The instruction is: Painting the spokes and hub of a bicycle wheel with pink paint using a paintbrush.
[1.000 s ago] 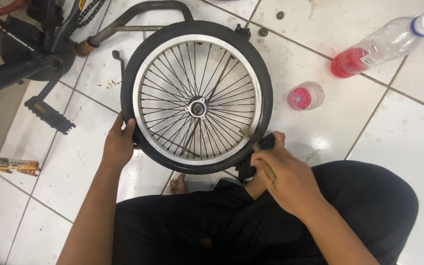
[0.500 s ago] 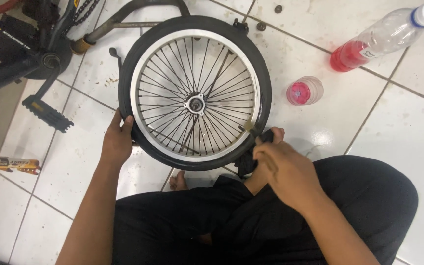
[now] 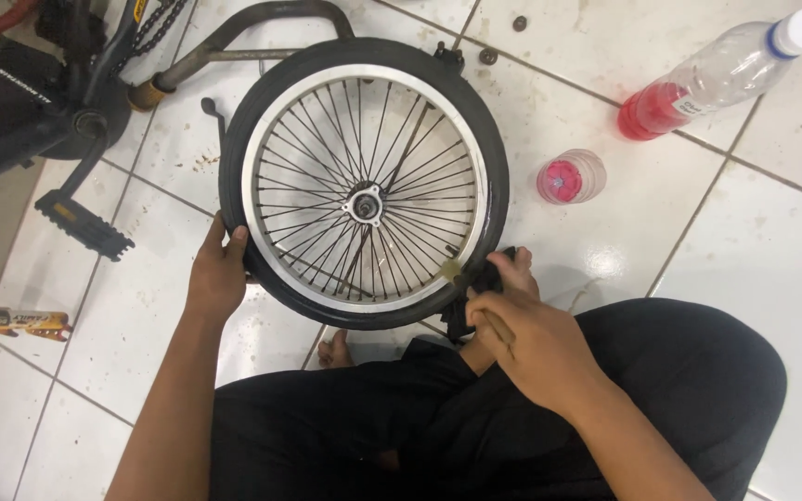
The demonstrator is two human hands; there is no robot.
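A small bicycle wheel [image 3: 364, 65] with a black tyre, silver rim and thin spokes lies flat on the tiled floor in front of me. My left hand [image 3: 217, 274] grips the tyre at its lower left edge. My right hand [image 3: 526, 339] is closed on a black cloth [image 3: 475, 283] and presses it against the silver rim at the wheel's lower right. My black-clothed legs fill the bottom of the view, and a bare toe shows under the wheel.
A bicycle frame [image 3: 58, 121] with crank, chain and black pedal [image 3: 84, 225] lies at the upper left. A plastic bottle [image 3: 717, 74] holding red liquid lies at the upper right, with a small clear cup [image 3: 570, 176] of pink liquid beside the wheel. A yellow tool [image 3: 11, 322] rests at the left edge.
The wheel has turned slightly under my hands. My right hand has slid the cloth a little along the rim's lower right, and my left hand keeps its hold.
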